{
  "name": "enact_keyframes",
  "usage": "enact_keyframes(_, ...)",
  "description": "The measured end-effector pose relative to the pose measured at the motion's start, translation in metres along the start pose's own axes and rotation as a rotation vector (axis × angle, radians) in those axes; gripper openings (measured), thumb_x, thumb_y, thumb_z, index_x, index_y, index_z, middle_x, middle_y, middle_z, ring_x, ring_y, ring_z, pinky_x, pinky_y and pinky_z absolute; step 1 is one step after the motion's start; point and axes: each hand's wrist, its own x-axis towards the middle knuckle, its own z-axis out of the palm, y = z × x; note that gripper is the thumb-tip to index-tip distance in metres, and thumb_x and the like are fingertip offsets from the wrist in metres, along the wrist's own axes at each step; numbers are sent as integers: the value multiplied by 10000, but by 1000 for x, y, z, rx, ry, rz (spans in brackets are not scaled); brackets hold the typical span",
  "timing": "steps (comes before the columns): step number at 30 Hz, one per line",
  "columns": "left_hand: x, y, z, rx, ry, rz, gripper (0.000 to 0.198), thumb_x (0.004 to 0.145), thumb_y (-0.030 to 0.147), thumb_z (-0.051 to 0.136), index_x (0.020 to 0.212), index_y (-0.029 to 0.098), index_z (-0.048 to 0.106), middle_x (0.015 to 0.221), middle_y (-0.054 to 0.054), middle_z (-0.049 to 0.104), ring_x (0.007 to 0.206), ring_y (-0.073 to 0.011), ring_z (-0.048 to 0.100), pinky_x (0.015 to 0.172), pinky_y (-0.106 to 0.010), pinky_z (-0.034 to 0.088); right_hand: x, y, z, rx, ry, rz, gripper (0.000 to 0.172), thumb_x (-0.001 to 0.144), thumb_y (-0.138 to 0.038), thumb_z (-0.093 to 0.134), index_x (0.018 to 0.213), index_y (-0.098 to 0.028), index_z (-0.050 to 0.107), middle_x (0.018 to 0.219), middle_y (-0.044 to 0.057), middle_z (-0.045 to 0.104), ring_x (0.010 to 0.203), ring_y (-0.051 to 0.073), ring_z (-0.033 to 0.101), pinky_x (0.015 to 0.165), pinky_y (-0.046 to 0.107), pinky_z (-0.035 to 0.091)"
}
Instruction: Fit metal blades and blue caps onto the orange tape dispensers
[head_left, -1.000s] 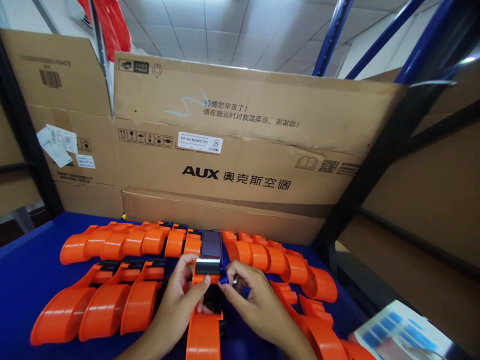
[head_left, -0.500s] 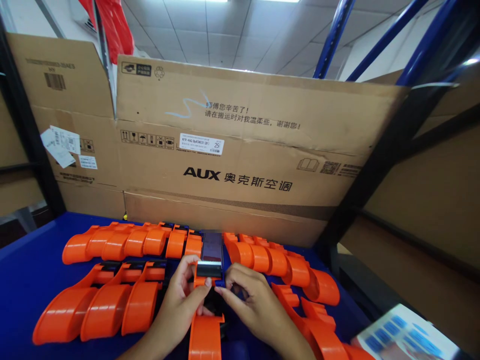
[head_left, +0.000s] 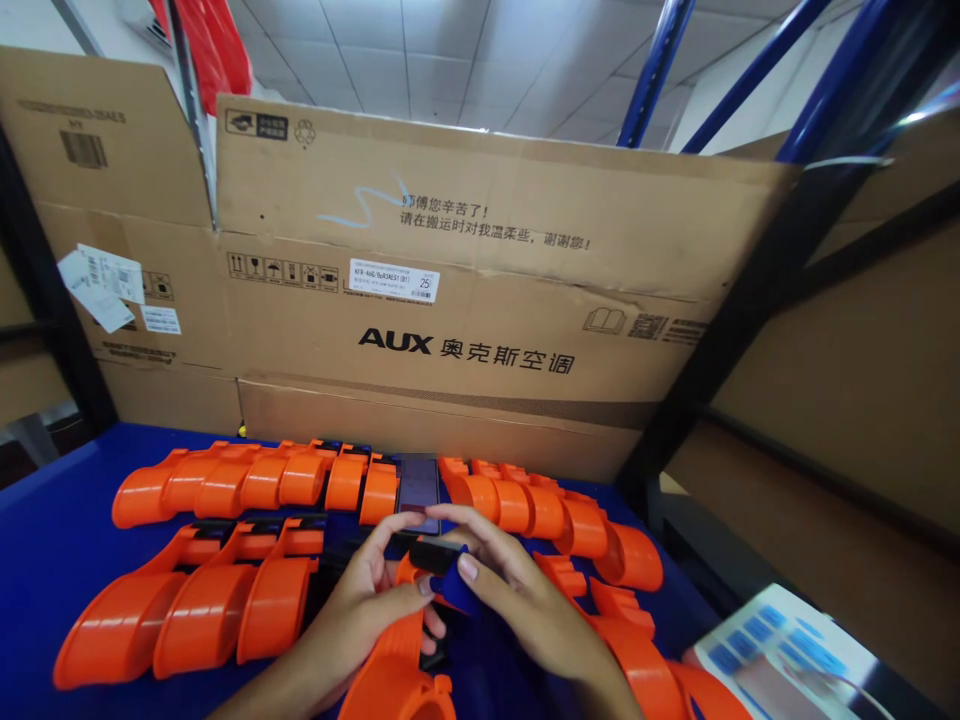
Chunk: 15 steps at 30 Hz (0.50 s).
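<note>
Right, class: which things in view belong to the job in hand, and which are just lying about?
Job in hand:
orange piece, held by the left hand
blue part, at the right hand
probably the similar pieces in rows

Seemingly just about:
flat dark device beyond the hands
cardboard standing behind
white-and-blue printed item, lower right

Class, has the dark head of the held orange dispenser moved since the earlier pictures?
Yes: against the AUX lettering, the dark dispenser head has shifted right and down in view, and tilted.
</note>
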Motion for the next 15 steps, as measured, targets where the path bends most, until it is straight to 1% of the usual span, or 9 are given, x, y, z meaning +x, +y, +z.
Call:
enact_keyframes(2, -2, -1, -1, -8, -95, -3, 672, 790, 263, 817, 1383, 269, 503, 927, -69, 744, 655, -185, 732, 651, -323, 599, 1, 1, 2, 63, -31, -8, 372, 1005, -440, 515, 1344, -285, 512, 1244, 75, 649, 1169, 252, 610, 1017, 422, 462)
enact_keyframes(3, -2, -2, -2, -13, -142, 4, 705, 772, 247, 833, 1396, 288, 506, 1082, -106, 732, 705, -198, 746, 694, -350, 605, 2, 2, 2, 73, -24, -19, 358, 993, -448, 538, 1306, -274, 528, 1214, 77, 648, 1134, 250, 615, 991, 412, 475)
enact_keyframes(5, -3, -5, -4, -27, -209, 38, 762, 735, 235, 865, 1406, 329, 517, 1396, -149, 589, 820, -235, 763, 783, -412, 603, 5, 5, 4, 60, 9, -39, 323, 970, -444, 587, 1230, -256, 546, 1144, 71, 641, 1078, 242, 608, 953, 391, 486)
enact_keyframes(6, -3, -6, -6, -26, -222, 57, 763, 735, 242, 867, 1409, 340, 523, 1487, -153, 505, 867, -252, 762, 814, -433, 597, 6, 7, 5, 43, 28, -44, 305, 960, -438, 607, 1195, -251, 550, 1108, 63, 636, 1052, 235, 601, 934, 379, 487)
enact_keyframes(7, -3, -8, -7, -16, -220, 70, 736, 753, 260, 855, 1409, 339, 530, 1529, -155, 456, 882, -257, 761, 825, -441, 594, 7, 8, 6, 22, 45, -43, 286, 952, -431, 623, 1160, -248, 553, 1067, 53, 630, 1016, 225, 595, 908, 364, 490)
enact_keyframes(8, -2, -9, -8, 1, -209, 75, 694, 781, 280, 833, 1407, 332, 538, 1536, -159, 447, 870, -254, 761, 815, -441, 597, 8, 9, 8, 2, 60, -40, 264, 945, -426, 635, 1120, -246, 555, 1018, 39, 621, 969, 212, 588, 874, 346, 493)
enact_keyframes(11, 0, -10, -10, 54, -158, 59, 597, 838, 297, 775, 1395, 303, 557, 1507, -166, 478, 815, -240, 760, 761, -426, 610, 9, 8, 13, -8, 73, -26, 216, 942, -418, 641, 999, -244, 527, 940, 5, 581, 843, 171, 558, 761, 294, 492)
enact_keyframes(13, 2, -10, -10, 57, -132, 49, 584, 834, 287, 775, 1381, 292, 570, 1506, -162, 482, 818, -250, 759, 749, -426, 616, 9, 6, 16, -5, 58, -24, 212, 954, -418, 624, 973, -244, 504, 940, -4, 570, 809, 157, 552, 727, 279, 488)
enact_keyframes(15, 2, -9, -8, 40, -105, 44, 565, 822, 281, 781, 1355, 283, 591, 1497, -156, 500, 822, -255, 758, 734, -419, 619, 9, 4, 17, -39, 50, -22, 204, 968, -418, 604, 1018, -243, 511, 943, -2, 577, 814, 158, 562, 734, 280, 488)
